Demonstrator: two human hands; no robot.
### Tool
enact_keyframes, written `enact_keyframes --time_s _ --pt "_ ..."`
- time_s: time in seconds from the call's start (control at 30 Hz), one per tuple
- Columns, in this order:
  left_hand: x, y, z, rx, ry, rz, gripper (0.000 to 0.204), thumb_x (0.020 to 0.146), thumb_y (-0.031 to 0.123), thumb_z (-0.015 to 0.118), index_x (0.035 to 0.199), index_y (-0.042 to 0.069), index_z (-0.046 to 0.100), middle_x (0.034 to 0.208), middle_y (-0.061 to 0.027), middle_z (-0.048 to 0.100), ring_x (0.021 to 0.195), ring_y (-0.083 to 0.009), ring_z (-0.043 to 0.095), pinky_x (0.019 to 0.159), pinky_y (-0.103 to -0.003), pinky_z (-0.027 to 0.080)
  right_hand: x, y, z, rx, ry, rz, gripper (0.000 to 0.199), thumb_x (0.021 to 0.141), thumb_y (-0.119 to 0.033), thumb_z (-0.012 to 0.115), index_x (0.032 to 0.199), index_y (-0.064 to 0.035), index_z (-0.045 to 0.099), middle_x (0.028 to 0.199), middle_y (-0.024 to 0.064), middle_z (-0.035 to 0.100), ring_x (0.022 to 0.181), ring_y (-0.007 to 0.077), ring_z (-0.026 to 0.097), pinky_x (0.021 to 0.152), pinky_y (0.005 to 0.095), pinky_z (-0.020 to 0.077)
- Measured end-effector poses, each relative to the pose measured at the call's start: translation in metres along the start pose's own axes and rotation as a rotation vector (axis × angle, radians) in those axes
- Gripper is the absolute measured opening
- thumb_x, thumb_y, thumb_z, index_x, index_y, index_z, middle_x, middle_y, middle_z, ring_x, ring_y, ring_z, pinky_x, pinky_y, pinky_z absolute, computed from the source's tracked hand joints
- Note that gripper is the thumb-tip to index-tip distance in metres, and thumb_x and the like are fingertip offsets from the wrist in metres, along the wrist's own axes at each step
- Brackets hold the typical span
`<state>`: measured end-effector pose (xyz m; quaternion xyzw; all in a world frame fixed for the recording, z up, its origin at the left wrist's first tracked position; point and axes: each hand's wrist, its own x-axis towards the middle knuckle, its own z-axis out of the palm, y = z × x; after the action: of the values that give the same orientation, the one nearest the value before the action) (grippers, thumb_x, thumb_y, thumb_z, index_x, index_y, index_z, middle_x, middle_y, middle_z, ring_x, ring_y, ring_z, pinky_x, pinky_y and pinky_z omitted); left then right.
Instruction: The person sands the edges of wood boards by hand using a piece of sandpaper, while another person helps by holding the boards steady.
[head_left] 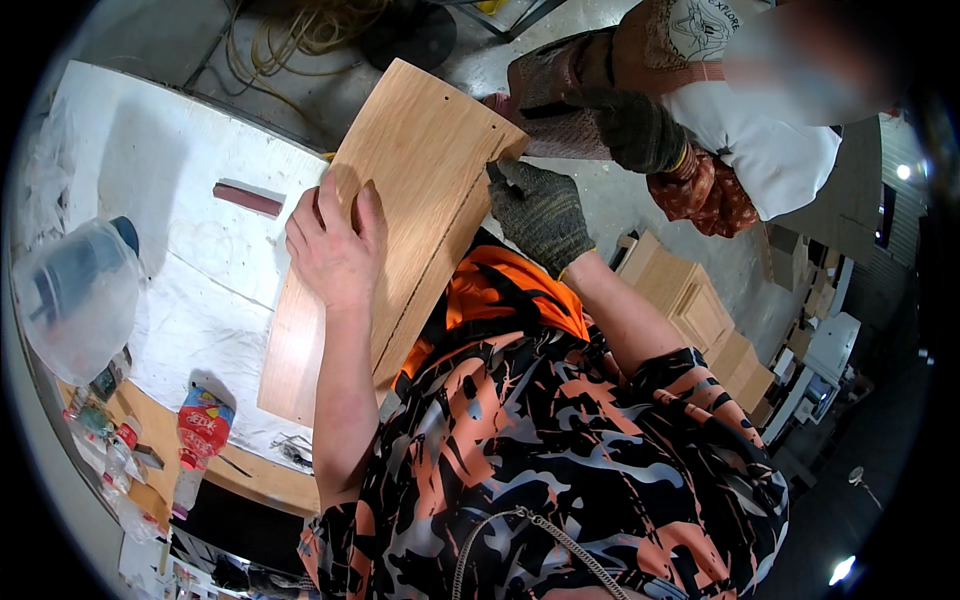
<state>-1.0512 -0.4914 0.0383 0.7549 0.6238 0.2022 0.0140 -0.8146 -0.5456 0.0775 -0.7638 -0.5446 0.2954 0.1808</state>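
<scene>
Oak-coloured panel (425, 160) lay aslant, partly over white table (225, 245); bare L hand (338, 245) rested atop, fingers spread, prob. to steady it; gloved R hand (540, 215) curled at its edge, grip unclear.

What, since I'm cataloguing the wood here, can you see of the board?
The board is a long panel, apparently light brown wood with visible grain, paler toward its near end. Small dark holes show at its far end; a thin dark line runs along its right long edge. It slants from near left to far right, partly over the white table. The bare left hand lies on its face; the gloved right hand touches its right edge near the far corner. Its underside is hidden.
</scene>
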Motion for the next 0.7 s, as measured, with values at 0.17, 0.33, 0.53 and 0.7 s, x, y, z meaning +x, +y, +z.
enact_keyframes --time_s 0.17,0.33,0.53,0.7 --pt "0.000 -0.001 0.000 -0.012 0.007 0.004 0.044 0.092 0.035 0.070 0.128 0.013 0.061 0.116 -0.0113 0.060 0.102 -0.0316 0.057 0.087 -0.044 0.048 -0.007 -0.004 0.006 -0.064 0.075 -0.074 0.030 0.091 -0.012 0.069 0.119 -0.0002 0.069 0.088 0.0176 0.075 0.072 0.0216 0.075 0.065 0.0330 0.0577" --pt "0.000 0.000 -0.005 -0.023 -0.066 -0.032 0.041 0.095 0.032 0.066 0.131 0.012 0.061 0.119 -0.0110 0.060 0.109 -0.0309 0.056 0.094 -0.042 0.046 -0.010 -0.014 0.009 0.080 0.065 0.007 0.017 0.089 -0.020 0.065 0.097 -0.0052 0.069 0.091 0.0224 0.069 0.086 0.0428 0.066 0.073 0.0459 0.0549" --pt "0.000 0.000 -0.005 -0.022 -0.087 -0.049 0.042 0.096 0.033 0.066 0.133 0.013 0.060 0.121 -0.0105 0.059 0.111 -0.0309 0.056 0.095 -0.042 0.045 -0.021 -0.030 0.012 0.059 0.077 0.030 0.015 0.090 -0.017 0.065 0.096 -0.0042 0.067 0.091 0.0242 0.067 0.087 0.0440 0.065 0.072 0.0457 0.0540" --pt "0.001 -0.002 -0.003 -0.017 -0.034 -0.010 0.043 0.094 0.034 0.068 0.130 0.012 0.061 0.117 -0.0111 0.060 0.104 -0.0314 0.057 0.090 -0.042 0.047 -0.032 -0.033 0.019 0.040 0.054 -0.011 0.024 0.089 -0.013 0.068 0.109 0.0002 0.069 0.092 0.0236 0.071 0.080 0.0341 0.071 0.071 0.0387 0.0567"
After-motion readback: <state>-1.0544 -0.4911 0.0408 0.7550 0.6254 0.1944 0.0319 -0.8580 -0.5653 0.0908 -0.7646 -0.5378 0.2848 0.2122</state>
